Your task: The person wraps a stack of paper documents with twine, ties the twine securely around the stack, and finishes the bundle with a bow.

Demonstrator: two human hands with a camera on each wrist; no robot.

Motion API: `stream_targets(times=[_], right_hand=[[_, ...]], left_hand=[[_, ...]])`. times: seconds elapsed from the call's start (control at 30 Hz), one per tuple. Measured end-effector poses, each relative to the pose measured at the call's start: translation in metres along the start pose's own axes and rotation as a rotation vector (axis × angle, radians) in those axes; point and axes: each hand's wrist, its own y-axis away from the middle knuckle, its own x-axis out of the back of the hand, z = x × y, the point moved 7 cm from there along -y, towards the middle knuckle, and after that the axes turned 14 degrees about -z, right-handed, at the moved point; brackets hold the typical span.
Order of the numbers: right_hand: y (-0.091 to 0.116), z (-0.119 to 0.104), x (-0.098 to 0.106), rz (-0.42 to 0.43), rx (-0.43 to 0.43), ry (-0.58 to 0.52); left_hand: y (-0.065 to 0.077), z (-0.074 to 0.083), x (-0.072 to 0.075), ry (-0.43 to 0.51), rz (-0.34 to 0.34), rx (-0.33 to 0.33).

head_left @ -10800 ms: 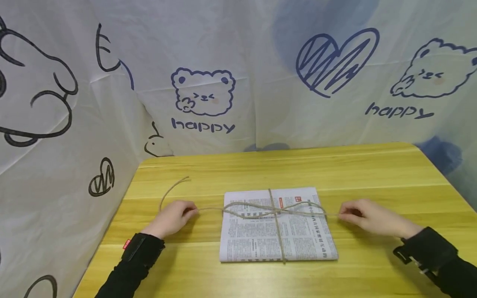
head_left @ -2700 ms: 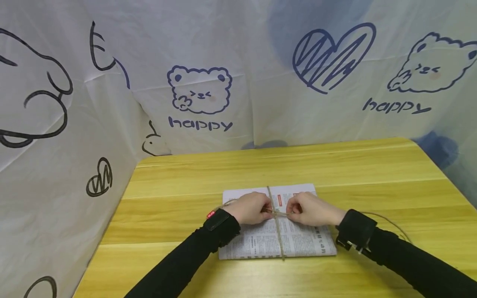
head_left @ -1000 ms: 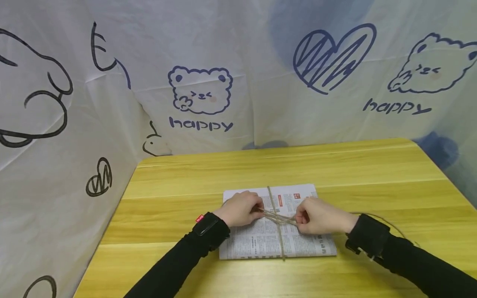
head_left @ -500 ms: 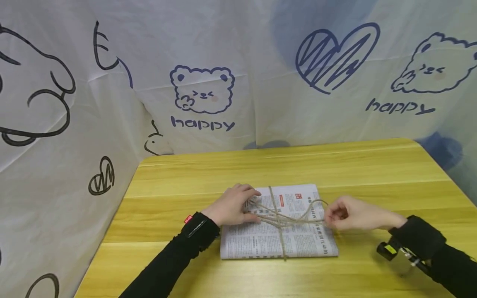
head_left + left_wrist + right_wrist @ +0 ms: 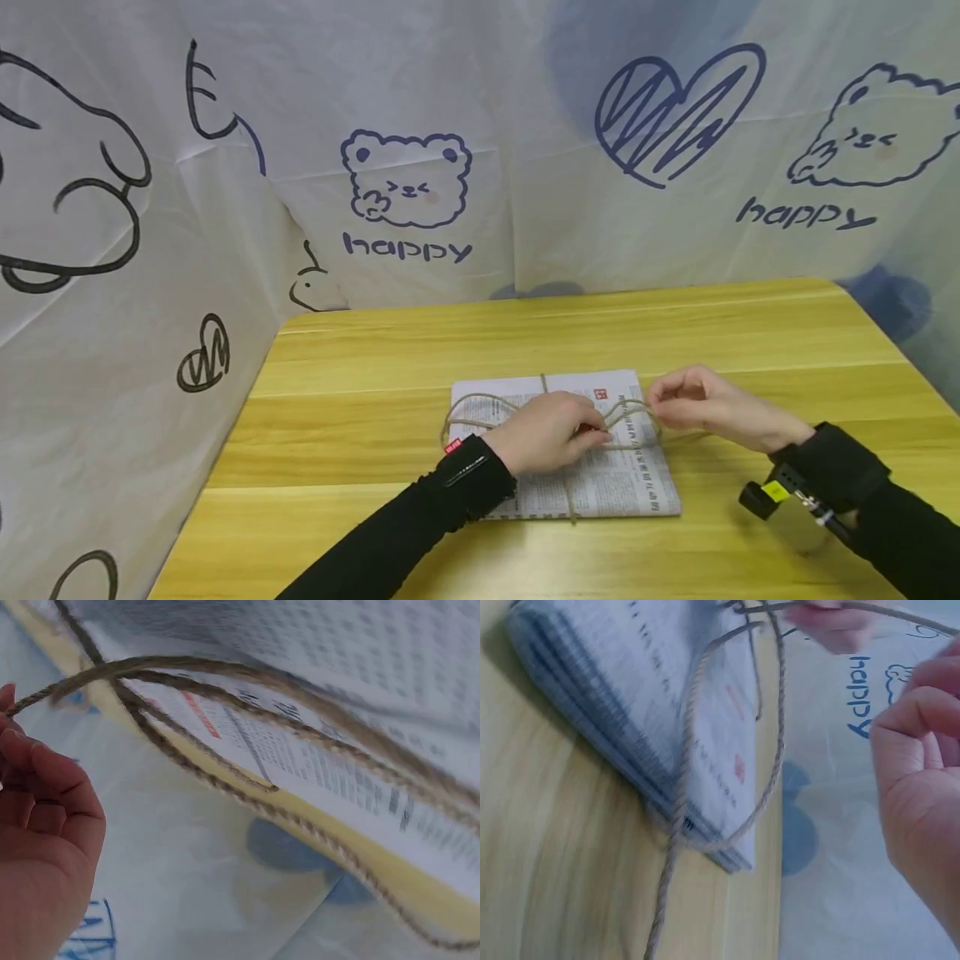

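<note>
Head view: folded newspaper (image 5: 600,483) lies flat on the yellow table (image 5: 375,400), near its middle, bound crosswise by twine (image 5: 480,408). Left hand (image 5: 551,433) sits on the paper at the crossing, fingers curled down over the twine; it appears to pinch a strand, though the contact itself is hidden under the knuckles. Right hand (image 5: 705,404) is raised just above the paper's right edge, fingertips pinching a twine loop. A slack loop arcs over the paper's left part. Printed cloth (image 5: 405,192) with bears and "happy" stands behind and to the left of the table.

Left wrist view: hand (image 5: 41,847) at the left edge, fingers curled; a twine (image 5: 225,675) strand runs from its fingertips. Two more strands sag over the newspaper (image 5: 360,712).

Right wrist view: hand (image 5: 922,787) at right, fingers curled; what they grasp is out of frame. Twine (image 5: 697,735) loops round the corner of the newspaper (image 5: 630,705) and trails onto the table (image 5: 570,885).
</note>
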Motion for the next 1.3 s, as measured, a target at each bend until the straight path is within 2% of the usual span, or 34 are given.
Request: stream_targets(times=[0.1, 0.17, 0.23, 0.3, 0.37, 0.47, 0.57, 0.73, 0.8, 0.9, 1.0, 1.1, 1.2, 1.3], right_hand=[[0.002, 0.004, 0.008, 0.117, -0.022, 0.122], [0.005, 0.008, 0.016, 0.227, -0.072, 0.318], [0.008, 0.014, 0.021, 0.319, -0.162, 0.537], [0.01, 0.022, 0.022, 0.334, -0.255, 0.706], [0.01, 0.031, 0.019, 0.277, -0.329, 0.789], [0.012, 0.044, 0.013, 0.16, -0.381, 0.785], [0.014, 0.05, 0.009, 0.09, -0.366, 0.743], [0.017, 0.049, 0.006, 0.035, -0.236, 0.686], [0.02, 0.048, 0.006, 0.012, -0.187, 0.644], [0.023, 0.047, 0.006, -0.018, -0.158, 0.594], [0.026, 0.048, 0.007, -0.034, -0.169, 0.575], [0.027, 0.048, 0.008, -0.036, -0.175, 0.584], [0.029, 0.047, 0.01, -0.031, -0.177, 0.578], [0.033, 0.046, 0.013, -0.027, -0.19, 0.566]], left_hand=[[0.006, -0.004, 0.007, 0.165, 0.045, -0.022], [0.011, -0.009, 0.014, 0.295, 0.082, -0.04], [0.018, -0.013, 0.021, 0.415, 0.118, -0.046], [0.024, -0.017, 0.027, 0.5, 0.147, -0.044], [0.031, -0.023, 0.031, 0.565, 0.174, -0.026], [0.041, -0.031, 0.036, 0.661, 0.216, -0.005], [0.051, -0.038, 0.042, 0.76, 0.269, 0.005], [0.065, -0.046, 0.055, 0.878, 0.35, 0.01], [0.071, -0.046, 0.063, 0.926, 0.393, -0.008], [0.08, -0.044, 0.078, 1.029, 0.465, -0.079], [0.089, -0.042, 0.095, 1.116, 0.536, -0.181], [0.101, -0.042, 0.112, 1.148, 0.59, -0.259], [0.123, -0.048, 0.129, 1.16, 0.667, -0.328], [0.154, -0.058, 0.141, 1.191, 0.745, -0.423]])
